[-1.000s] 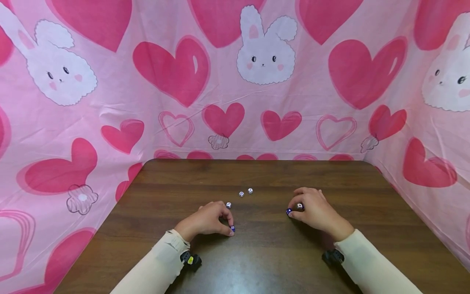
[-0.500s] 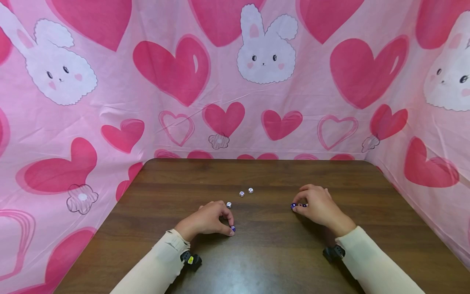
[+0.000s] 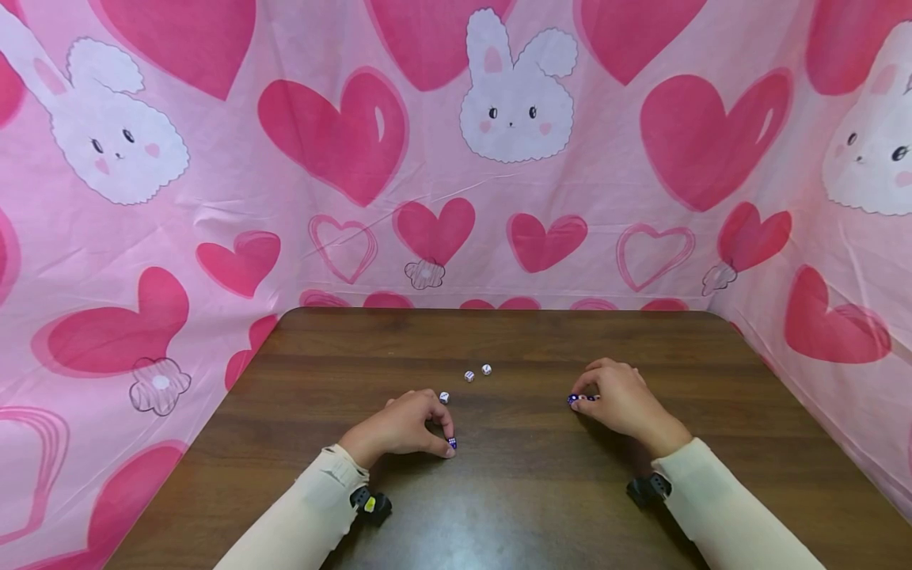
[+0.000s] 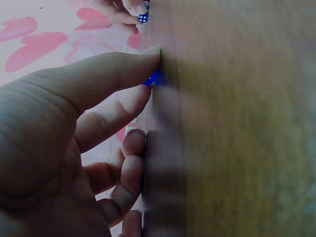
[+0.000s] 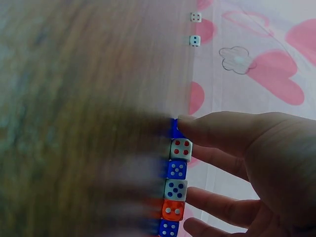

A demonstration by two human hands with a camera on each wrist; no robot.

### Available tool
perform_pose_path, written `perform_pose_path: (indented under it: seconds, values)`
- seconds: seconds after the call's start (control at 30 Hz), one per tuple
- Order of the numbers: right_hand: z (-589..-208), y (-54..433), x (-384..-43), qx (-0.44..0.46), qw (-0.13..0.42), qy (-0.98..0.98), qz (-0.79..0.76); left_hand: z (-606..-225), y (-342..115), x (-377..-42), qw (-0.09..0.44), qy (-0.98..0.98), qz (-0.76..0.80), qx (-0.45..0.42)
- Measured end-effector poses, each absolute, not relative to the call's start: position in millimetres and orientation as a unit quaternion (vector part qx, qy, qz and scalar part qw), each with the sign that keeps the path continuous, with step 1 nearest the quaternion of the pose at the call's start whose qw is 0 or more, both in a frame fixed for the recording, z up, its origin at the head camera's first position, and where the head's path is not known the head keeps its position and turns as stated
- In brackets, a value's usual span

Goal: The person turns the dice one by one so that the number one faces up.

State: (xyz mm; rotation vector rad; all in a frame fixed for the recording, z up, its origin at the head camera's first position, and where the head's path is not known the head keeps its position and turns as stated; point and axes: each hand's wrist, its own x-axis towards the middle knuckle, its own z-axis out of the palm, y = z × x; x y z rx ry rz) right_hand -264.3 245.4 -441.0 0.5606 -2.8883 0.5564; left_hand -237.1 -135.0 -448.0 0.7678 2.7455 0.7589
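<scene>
Near the middle of the table, my left hand (image 3: 399,426) pinches a blue die (image 3: 452,443) between thumb and finger; in the left wrist view its thumb mostly hides the die. Farther right, thumb and finger of my right hand (image 3: 621,396) hold another blue die (image 3: 573,399). The right wrist view shows that die at the end of a row on the table: a white die with red pips (image 5: 181,149), a blue die (image 5: 177,170), a white die with blue pips (image 5: 176,190), an orange die (image 5: 173,211) and more beyond. The hand covers most of this row from above.
Three loose white dice lie between and beyond the hands: one close to the left knuckles (image 3: 445,397), another white die (image 3: 469,376) and a third white die (image 3: 487,370) farther back. A pink heart-and-rabbit cloth (image 3: 427,174) surrounds the brown wooden table (image 3: 513,491).
My right hand has shifted slightly right and away with its blue die, bringing it up to the row's end. The left hand and the three loose white dice have stayed put.
</scene>
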Motion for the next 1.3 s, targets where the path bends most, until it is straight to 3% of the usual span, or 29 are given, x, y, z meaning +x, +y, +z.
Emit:
perform_pose_path:
  seconds: [1.3]
  values:
    - [-440.1,243.5,-265.8,0.198,0.074,-0.96,0.183,-448.7,-135.7,-236.3,0.1,0.925,0.262,0.256]
